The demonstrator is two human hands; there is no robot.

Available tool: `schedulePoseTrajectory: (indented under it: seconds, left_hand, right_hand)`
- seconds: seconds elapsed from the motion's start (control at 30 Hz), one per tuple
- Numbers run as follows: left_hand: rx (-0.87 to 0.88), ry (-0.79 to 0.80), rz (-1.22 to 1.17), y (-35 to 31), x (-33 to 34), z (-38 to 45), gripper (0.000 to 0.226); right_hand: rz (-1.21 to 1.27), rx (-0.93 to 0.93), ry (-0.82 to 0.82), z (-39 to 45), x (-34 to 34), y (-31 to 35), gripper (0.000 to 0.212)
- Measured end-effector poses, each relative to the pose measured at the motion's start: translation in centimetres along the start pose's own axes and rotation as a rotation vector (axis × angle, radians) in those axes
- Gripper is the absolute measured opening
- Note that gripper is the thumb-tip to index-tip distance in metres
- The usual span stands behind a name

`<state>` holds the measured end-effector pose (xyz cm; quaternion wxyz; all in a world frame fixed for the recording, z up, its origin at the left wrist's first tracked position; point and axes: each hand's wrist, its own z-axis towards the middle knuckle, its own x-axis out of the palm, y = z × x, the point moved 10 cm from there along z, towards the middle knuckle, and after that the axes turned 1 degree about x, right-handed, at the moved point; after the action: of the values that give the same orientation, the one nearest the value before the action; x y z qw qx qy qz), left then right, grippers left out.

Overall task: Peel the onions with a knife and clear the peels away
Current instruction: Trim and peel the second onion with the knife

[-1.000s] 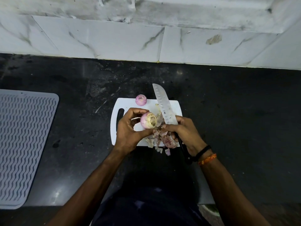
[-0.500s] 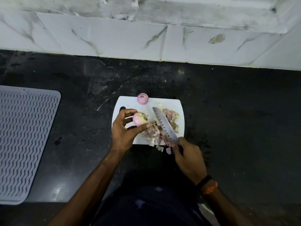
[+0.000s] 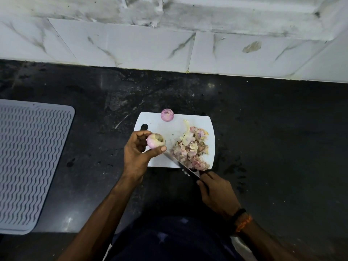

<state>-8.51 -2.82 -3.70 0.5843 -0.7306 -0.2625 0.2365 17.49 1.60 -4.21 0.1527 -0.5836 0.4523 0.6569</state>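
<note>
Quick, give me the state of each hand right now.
Left hand: closed on the onion, held over the cutting board.
Right hand: closed on the knife handle, blade against the peels.

A peeled, pale pink onion point(image 3: 155, 140) sits pinched between the thumb and fingers of the left hand point(image 3: 138, 150), its cut, brownish end turned up and to the right; a second onion point(image 3: 167, 115), round, pink and streaked, rests beyond that hand on the far edge of the white cutting board point(image 3: 156, 159); the knife point(image 3: 181, 164), gripped by the right hand point(image 3: 218, 194), lies low across the board's near edge, tip just under the left thumb; a heap of pinkish, papery peels point(image 3: 191, 148) lies right of the blade, beyond the right hand.
</note>
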Motion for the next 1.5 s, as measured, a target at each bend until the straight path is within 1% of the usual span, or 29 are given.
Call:
schedulePoseTrajectory:
  seconds: [0.07, 0.1, 0.17, 0.3, 0.37, 0.5, 0.63, 0.73, 0.8, 0.87, 0.93, 1.03, 1.1, 1.17, 1.2, 1.23, 1.3, 1.33, 1.37, 1.4, 1.5]
  left_hand:
    - [-0.006, 0.037, 0.011, 0.6, 0.3, -0.2, 0.066]
    - [-0.011, 0.046, 0.008, 0.9, 0.4, -0.2, 0.067]
    - [-0.015, 0.068, 0.018, 1.5, 0.7, -0.3, 0.068]
    - [-0.025, 0.109, 0.046, 2.6, 1.1, -0.2, 0.070]
    - [-0.014, 0.122, 0.086, 2.8, 1.3, -0.2, 0.068]
    - [0.050, 0.136, 0.203, 2.7, 1.6, 0.0, 0.066]
    - [0.201, 0.165, 0.391, 1.6, 2.1, -0.2, 0.060]
    - [0.223, 0.199, 0.495, 1.5, 2.7, -0.3, 0.062]
    - [0.211, 0.215, 0.548, 1.6, 3.1, -0.4, 0.067]
    - [0.203, 0.220, 0.581, 1.5, 3.2, -0.6, 0.071]
    - [0.207, 0.229, 0.564, 1.4, 3.0, -0.8, 0.071]
    - [0.304, 0.296, 0.511, 0.9, 2.9, -1.7, 0.061]
    - [0.326, 0.313, 0.466, 0.7, 2.7, -2.1, 0.051]
    - [0.339, 0.305, 0.435, 0.3, 2.7, -2.1, 0.043]
    - [0.344, 0.303, 0.422, 0.2, 2.9, -2.1, 0.041]
    - [0.352, 0.304, 0.407, 0.1, 3.1, -2.1, 0.040]
    - [0.360, 0.306, 0.396, 0.0, 3.5, -2.1, 0.042]
    - [0.356, 0.304, 0.398, 0.1, 3.6, -2.0, 0.044]
    - [0.352, 0.299, 0.401, 0.2, 3.6, -2.0, 0.046]
    - [0.357, 0.290, 0.405, 0.1, 3.7, -1.9, 0.047]
    - [0.401, 0.274, 0.421, -0.6, 4.1, -1.8, 0.043]
  right_hand:
    - [-0.015, 0.055, -0.021, 0.8, -0.4, -0.7, 0.029]
    - [-0.022, 0.085, -0.023, 1.2, -0.6, -1.0, 0.026]
    - [-0.021, 0.122, -0.025, 1.9, -1.0, -1.3, 0.014]
    - [0.060, 0.162, -0.026, 2.3, -1.5, -0.8, 0.009]
    - [0.089, 0.146, -0.041, 2.1, -1.5, -0.1, 0.007]
    - [0.067, 0.140, 0.033, 1.8, -0.1, 0.5, 0.009]
    - [0.025, 0.184, -0.016, 2.3, -0.7, -0.3, 0.007]
    - [0.097, 0.262, -0.001, 2.6, -1.0, -1.1, 0.013]
    - [0.240, 0.343, 0.063, 2.5, -0.5, -1.2, 0.017]
    - [0.491, 0.462, 0.163, 2.2, 0.6, -1.0, 0.019]
    - [0.692, 0.577, 0.204, 1.8, 1.1, -0.9, 0.019]
    - [0.959, 0.691, 0.224, 1.5, 1.4, -0.6, 0.012]
    - [1.110, 0.729, 0.257, 1.3, 1.8, 0.0, 0.018]
    - [1.166, 0.713, 0.301, 1.3, 1.8, 0.8, 0.022]
    - [1.091, 0.671, 0.305, 1.3, 1.4, 1.0, 0.023]
    - [0.907, 0.585, 0.283, 1.6, 0.7, 1.1, 0.026]
    - [0.398, 0.331, 0.169, 2.3, -1.5, 1.9, 0.033]
    - [0.222, 0.242, 0.096, 2.4, -2.3, 2.4, 0.038]
    - [0.149, 0.194, 0.043, 2.4, -2.7, 2.9, 0.042]
    - [0.138, 0.181, 0.028, 2.5, -2.8, 3.0, 0.044]
    - [0.119, 0.179, 0.083, 2.9, -1.6, 2.9, 0.046]
